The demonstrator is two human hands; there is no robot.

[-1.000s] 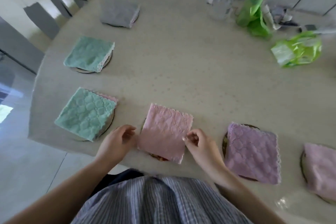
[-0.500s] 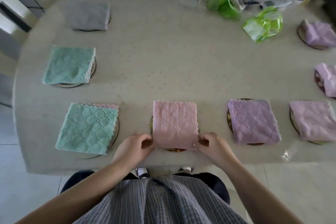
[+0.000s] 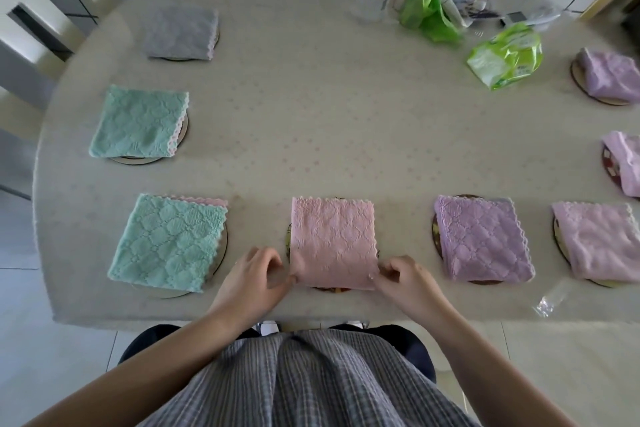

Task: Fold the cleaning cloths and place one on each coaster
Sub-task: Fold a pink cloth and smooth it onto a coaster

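Counter: broad bare centre, ample room for moving; clutter confined to the far edge. 8 folded cloths lie around the rim, each on a coaster. The pink cloth now lies square to the near edge; 1 second ago it sat skewed, so placement looks near complete. Its coaster shows only at the left rim and below the near hem. Left hand and right hand each pinch a near corner, grip closed on the cloth. The near counter edge lies just behind both wrists.
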